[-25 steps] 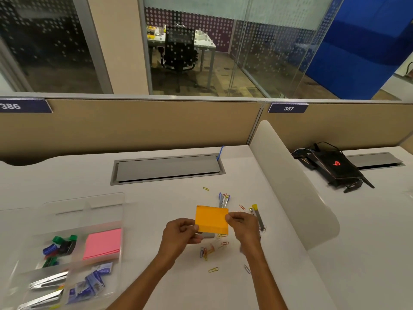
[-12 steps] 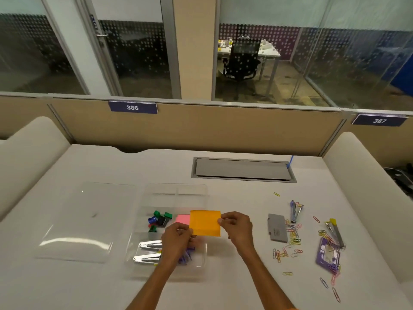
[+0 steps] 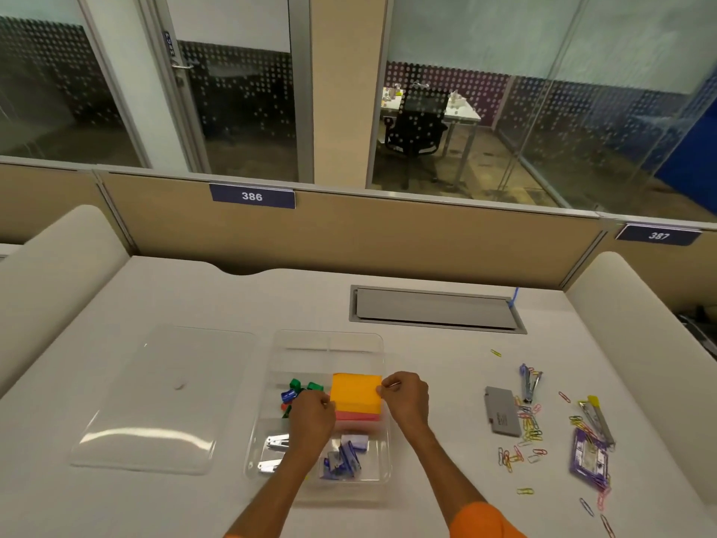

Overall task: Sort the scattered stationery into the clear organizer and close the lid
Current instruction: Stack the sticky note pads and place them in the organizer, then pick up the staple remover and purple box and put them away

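The clear organizer [image 3: 328,341] stands open on the white desk, its lid [image 3: 159,398] lying flat to its left. An orange sticky-note pad [image 3: 355,393] sits on a pink pad [image 3: 357,416] in the middle-right compartment. My left hand [image 3: 312,419] pinches the orange pad's left edge and my right hand [image 3: 405,398] pinches its right edge. Coloured binder clips [image 3: 297,390], silver staplers [image 3: 275,442] and blue packets [image 3: 343,458] fill other compartments.
To the right lie a grey box [image 3: 501,411], scattered paper clips [image 3: 523,432], a purple packet [image 3: 589,460], a staple remover [image 3: 528,382] and a yellow-tipped tool [image 3: 599,419]. A cable hatch [image 3: 436,309] is set in the desk behind. Padded dividers flank both sides.
Both hands carried the orange pad left from the scattered pile to the organizer and lowered it onto the pink pad. The view turned left with them.
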Available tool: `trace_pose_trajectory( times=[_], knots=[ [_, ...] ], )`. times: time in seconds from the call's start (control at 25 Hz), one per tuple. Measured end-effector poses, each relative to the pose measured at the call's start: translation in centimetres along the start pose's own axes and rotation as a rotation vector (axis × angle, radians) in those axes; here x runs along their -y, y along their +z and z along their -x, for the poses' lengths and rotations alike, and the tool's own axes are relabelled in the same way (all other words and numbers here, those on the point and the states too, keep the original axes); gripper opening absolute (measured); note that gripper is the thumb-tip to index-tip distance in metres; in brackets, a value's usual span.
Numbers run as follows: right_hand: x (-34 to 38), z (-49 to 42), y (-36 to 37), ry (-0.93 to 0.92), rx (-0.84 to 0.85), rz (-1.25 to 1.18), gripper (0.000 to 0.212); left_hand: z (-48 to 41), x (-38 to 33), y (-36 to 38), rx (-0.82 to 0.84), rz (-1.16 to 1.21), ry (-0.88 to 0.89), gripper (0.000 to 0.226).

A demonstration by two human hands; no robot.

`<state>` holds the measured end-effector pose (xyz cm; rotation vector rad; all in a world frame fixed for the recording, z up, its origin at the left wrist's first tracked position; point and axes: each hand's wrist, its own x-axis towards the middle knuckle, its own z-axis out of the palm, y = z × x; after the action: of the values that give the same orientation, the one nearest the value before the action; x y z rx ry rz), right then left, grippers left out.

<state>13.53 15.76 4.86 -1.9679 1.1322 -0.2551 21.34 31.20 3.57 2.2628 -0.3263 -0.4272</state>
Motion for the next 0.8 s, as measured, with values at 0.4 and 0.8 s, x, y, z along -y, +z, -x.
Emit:
trace_pose_trajectory(
  times=[0.4,0.8],
  knots=[
    [-1.5,0.1,-3.1,-0.074,-0.057,0.103,0.019,-0.4,-0.5,0.2,-0.047,-0.026,0.249,0.017],
    [-9.5,0.4,-12.4,0.096,-0.175,0.104,0.014,1.5,-7.8,9.7,0.207,0.054,0.512,0.019]
  ],
)
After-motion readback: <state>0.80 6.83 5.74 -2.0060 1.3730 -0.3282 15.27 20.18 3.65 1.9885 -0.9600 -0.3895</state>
